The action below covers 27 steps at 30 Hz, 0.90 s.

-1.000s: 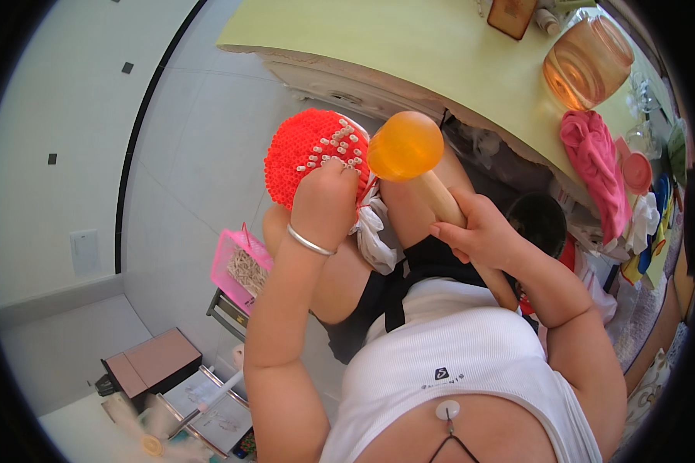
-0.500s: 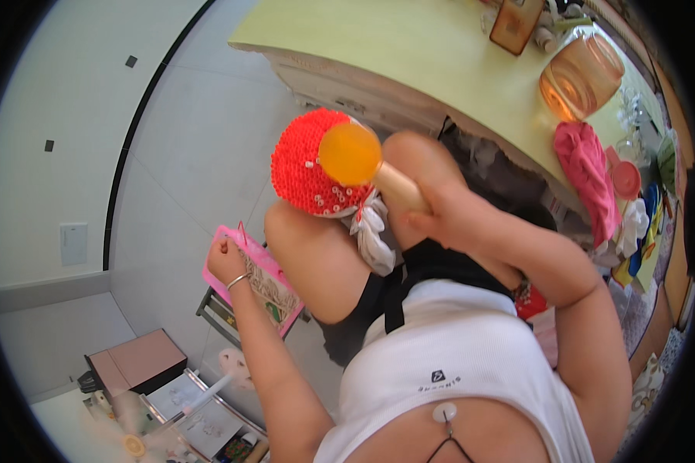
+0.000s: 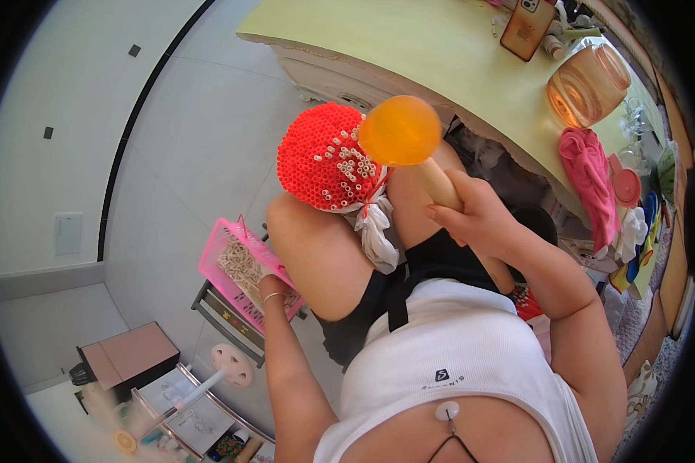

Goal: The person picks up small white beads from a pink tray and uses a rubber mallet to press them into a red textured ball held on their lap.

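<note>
Mallet [image 3: 415,150] (orange-headed) in right hand [image 3: 475,210], left hand [image 3: 271,285] in basket [image 3: 213,249]

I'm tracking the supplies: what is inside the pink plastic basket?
The pink plastic basket holds a loose heap of thin, off-white, stick-like pieces. The left hand is in it; what that hand touches, and anything beneath the top layer, is covered.

There is one mallet [image 3: 401,133], one red bundle [image 3: 320,158], one pink basket [image 3: 214,251].
</note>
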Each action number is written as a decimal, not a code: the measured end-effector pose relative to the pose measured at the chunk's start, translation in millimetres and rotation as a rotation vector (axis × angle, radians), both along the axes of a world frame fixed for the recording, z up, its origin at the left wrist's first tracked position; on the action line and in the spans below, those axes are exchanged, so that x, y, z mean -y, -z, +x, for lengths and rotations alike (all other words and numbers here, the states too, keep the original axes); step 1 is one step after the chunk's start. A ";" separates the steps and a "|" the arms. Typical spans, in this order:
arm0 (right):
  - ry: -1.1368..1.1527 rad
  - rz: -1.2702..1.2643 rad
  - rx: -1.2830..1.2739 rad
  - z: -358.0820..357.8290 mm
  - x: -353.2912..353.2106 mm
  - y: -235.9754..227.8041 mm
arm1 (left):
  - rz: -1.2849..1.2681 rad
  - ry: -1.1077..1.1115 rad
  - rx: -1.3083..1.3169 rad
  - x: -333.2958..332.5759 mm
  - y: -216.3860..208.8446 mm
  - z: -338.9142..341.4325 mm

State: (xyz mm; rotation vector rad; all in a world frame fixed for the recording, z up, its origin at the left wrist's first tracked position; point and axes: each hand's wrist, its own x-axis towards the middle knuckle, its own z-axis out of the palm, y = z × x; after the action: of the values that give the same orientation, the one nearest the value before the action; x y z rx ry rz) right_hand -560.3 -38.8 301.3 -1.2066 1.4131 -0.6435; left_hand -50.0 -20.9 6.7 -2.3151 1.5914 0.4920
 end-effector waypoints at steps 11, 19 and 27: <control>0.133 0.125 0.178 -20.7 -12.5 25.5 | -0.922 -0.071 -1.135 68.0 -236.2 -217.7; 0.089 0.082 0.177 -24.6 -16.3 26.3 | -0.900 0.552 -0.848 86.3 -232.1 -305.2; 0.075 0.091 0.143 -35.1 -20.8 29.8 | -0.905 0.681 -0.697 92.2 -227.8 -309.2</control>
State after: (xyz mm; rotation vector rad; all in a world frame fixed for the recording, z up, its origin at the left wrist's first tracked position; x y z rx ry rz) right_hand -595.4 -18.0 271.5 -1.0204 1.3579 -0.6962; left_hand -359.2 -113.2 234.5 -1.9034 3.3160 0.4801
